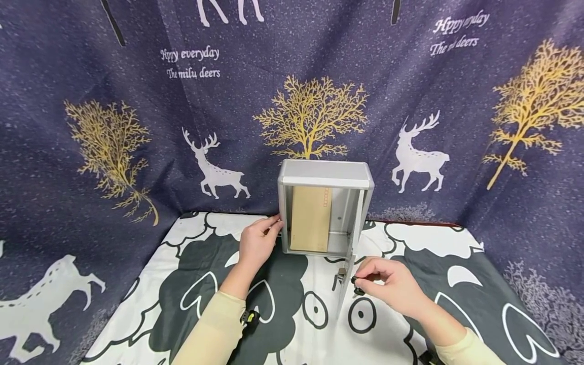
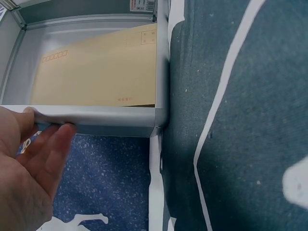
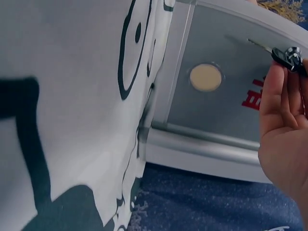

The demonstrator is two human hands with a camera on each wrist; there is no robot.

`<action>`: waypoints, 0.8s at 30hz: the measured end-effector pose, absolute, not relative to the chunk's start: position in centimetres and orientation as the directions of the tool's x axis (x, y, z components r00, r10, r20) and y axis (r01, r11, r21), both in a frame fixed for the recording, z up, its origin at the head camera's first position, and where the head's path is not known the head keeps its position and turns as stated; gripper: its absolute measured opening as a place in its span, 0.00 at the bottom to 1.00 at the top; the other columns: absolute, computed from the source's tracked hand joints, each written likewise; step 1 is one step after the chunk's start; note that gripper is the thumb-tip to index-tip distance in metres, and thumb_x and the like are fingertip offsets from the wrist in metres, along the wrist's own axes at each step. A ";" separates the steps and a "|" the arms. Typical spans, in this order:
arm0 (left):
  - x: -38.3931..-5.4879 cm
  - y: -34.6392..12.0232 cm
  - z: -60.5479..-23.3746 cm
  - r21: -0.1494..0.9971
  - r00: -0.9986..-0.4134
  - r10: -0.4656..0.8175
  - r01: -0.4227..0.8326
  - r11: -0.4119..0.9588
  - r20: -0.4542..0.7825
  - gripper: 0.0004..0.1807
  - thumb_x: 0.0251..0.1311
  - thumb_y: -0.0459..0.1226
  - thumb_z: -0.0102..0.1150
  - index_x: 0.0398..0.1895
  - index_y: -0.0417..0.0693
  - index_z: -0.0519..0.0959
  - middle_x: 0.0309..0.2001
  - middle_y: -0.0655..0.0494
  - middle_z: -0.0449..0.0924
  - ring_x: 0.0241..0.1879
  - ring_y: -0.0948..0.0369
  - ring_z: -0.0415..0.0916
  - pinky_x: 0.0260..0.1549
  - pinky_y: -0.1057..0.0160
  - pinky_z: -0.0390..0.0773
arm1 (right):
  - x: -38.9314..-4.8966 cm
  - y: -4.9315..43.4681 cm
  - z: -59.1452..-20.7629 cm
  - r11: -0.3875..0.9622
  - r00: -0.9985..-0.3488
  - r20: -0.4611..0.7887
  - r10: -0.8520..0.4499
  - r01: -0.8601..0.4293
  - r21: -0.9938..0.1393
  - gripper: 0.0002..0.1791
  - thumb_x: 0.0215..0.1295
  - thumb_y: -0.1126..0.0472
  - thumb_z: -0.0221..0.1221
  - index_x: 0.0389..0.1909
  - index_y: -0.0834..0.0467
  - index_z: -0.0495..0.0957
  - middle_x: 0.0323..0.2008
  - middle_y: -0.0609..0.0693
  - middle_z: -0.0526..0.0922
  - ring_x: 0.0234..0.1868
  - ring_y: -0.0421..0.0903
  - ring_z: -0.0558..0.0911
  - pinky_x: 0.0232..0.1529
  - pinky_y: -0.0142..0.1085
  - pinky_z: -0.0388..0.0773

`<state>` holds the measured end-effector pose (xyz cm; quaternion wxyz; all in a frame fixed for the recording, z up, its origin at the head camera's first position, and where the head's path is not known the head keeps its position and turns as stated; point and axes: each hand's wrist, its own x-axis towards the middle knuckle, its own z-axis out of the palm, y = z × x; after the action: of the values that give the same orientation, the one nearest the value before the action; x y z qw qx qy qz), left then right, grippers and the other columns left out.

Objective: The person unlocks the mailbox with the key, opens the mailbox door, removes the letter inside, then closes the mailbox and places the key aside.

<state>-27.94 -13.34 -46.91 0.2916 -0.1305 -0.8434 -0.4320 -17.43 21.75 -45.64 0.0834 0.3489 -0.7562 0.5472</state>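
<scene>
A grey metal box (image 1: 326, 172) stands upright at the back of the table, its glazed door (image 1: 345, 296) swung open toward me. Inside leans a brown paper envelope (image 1: 310, 218). My left hand (image 1: 259, 242) grips the box's left side wall, thumb on the rim and fingers along the outside, as the left wrist view shows. On the outer face of the door, my right hand (image 1: 392, 286) pinches a black-headed key (image 3: 299, 67) at the lock. A second key (image 3: 281, 58) hangs beside it, its metal blade pointing away from the fingers. A latch (image 1: 341, 275) sticks out on the door's inner side.
A patterned cloth (image 1: 315, 334) in black and white covers the table. Behind the box hangs a dark blue curtain (image 1: 255, 167) with deer and trees. The door has a round hole (image 3: 205, 77) and red lettering (image 3: 252, 98).
</scene>
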 end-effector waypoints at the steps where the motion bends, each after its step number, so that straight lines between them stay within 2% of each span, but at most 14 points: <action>1: -27.9 -13.3 -46.9 0.654 -0.796 -0.032 0.472 0.591 0.604 0.13 0.75 0.40 0.73 0.58 0.50 0.94 0.38 0.56 0.92 0.31 0.59 0.88 0.32 0.57 0.86 | -17.5 21.9 -45.7 0.151 -0.742 0.503 -0.442 -0.615 -0.774 0.20 0.65 0.82 0.69 0.41 0.51 0.89 0.39 0.51 0.89 0.38 0.43 0.88 0.40 0.35 0.87; 13: -28.1 -13.3 -46.8 0.648 -0.790 -0.033 0.477 0.594 0.612 0.13 0.75 0.40 0.73 0.57 0.49 0.94 0.42 0.55 0.94 0.37 0.56 0.91 0.35 0.54 0.87 | -17.8 23.9 -45.7 0.127 -0.749 0.466 -0.471 -0.580 -0.804 0.17 0.65 0.82 0.68 0.40 0.57 0.88 0.36 0.52 0.88 0.34 0.42 0.83 0.34 0.36 0.83; 19: -27.9 -13.4 -46.7 0.663 -0.804 -0.034 0.465 0.586 0.594 0.13 0.75 0.40 0.73 0.58 0.49 0.94 0.41 0.55 0.93 0.34 0.57 0.90 0.33 0.57 0.86 | -17.7 24.6 -45.8 0.144 -0.750 0.477 -0.459 -0.592 -0.793 0.15 0.64 0.83 0.67 0.39 0.60 0.86 0.35 0.48 0.86 0.32 0.39 0.83 0.30 0.35 0.82; 24: -27.8 -13.4 -46.8 0.663 -0.804 -0.033 0.466 0.586 0.594 0.13 0.75 0.40 0.73 0.58 0.49 0.94 0.42 0.55 0.93 0.34 0.57 0.90 0.33 0.57 0.87 | -17.7 25.2 -45.9 0.141 -0.757 0.474 -0.450 -0.584 -0.799 0.16 0.64 0.82 0.67 0.39 0.56 0.86 0.35 0.48 0.88 0.33 0.37 0.84 0.30 0.35 0.82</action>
<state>-27.82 -13.41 -46.80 0.2859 -0.1283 -0.8434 -0.4365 -17.73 25.16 -45.86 0.0601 0.3435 -0.7531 0.5579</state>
